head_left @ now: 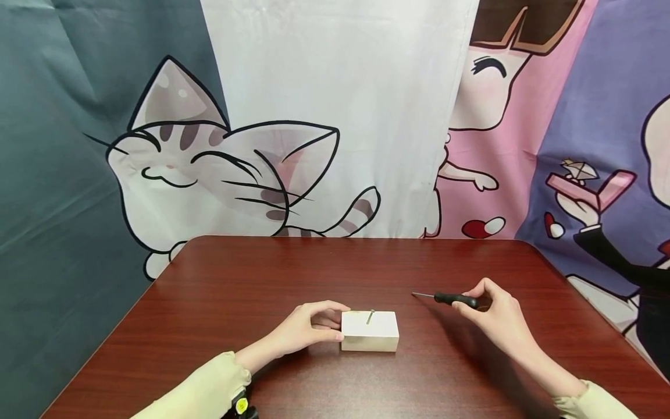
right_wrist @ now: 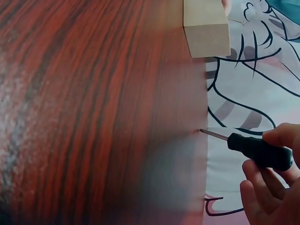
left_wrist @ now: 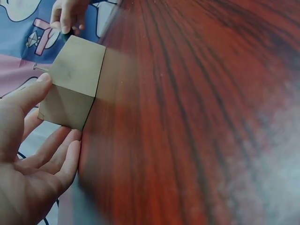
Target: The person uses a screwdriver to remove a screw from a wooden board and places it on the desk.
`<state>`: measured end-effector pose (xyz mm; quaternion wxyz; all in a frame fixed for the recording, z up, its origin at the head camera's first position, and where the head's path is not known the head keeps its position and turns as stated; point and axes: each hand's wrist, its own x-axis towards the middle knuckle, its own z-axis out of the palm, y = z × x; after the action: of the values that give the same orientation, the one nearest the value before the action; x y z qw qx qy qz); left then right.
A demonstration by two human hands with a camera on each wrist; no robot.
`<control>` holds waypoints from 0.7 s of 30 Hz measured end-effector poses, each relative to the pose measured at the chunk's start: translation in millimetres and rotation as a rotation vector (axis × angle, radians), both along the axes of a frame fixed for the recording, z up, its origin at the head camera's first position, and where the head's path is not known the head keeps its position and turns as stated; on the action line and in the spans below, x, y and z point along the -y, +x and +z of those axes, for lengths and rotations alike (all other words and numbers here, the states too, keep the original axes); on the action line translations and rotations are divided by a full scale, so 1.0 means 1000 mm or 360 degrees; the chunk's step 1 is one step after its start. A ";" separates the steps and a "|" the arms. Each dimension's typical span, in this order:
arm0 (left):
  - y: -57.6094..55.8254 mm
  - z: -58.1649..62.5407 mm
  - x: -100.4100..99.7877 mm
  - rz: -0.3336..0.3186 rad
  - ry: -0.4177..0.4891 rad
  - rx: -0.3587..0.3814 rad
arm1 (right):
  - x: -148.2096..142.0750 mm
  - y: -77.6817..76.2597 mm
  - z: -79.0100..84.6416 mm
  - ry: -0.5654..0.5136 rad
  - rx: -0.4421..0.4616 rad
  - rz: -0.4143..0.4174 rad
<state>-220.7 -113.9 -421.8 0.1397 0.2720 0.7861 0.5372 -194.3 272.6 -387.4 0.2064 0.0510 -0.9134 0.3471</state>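
A pale rectangular wooden block (head_left: 369, 331) rests on the table in the head view. A screw (head_left: 370, 317) stands up from its top face, slightly tilted, with its head raised clear of the wood. My left hand (head_left: 309, 329) grips the block's left end between thumb and fingers; the left wrist view shows the thumb (left_wrist: 44, 78) near the top edge and other fingers at the far side. To the right, my right hand (head_left: 497, 317) holds a screwdriver (head_left: 455, 299) by its black handle. Its thin shaft points left, apart from the block and the screw.
Both hands work over a reddish-brown wooden table (head_left: 293, 267). Behind its far edge hangs a cloth (head_left: 340, 70) printed with a cartoon cat and figures. A small dark object with a yellow sticker (head_left: 241, 405) sits by the left sleeve.
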 end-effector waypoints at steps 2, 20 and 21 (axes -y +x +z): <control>-0.001 0.001 0.000 -0.0004 0.0000 -0.0001 | 0.000 0.000 0.000 0.0018 0.0012 0.0003; -0.004 0.002 0.000 -0.0026 0.0010 0.0016 | -0.008 0.005 -0.003 0.0261 0.0404 0.0270; -0.004 0.002 0.000 -0.0031 0.0007 0.0021 | -0.008 0.005 -0.003 0.0260 0.0425 0.0284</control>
<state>-224.6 -113.7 -419.9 0.1495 0.2765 0.7812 0.5394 -189.3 280.4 -390.8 0.0467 0.1019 -0.9497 0.2924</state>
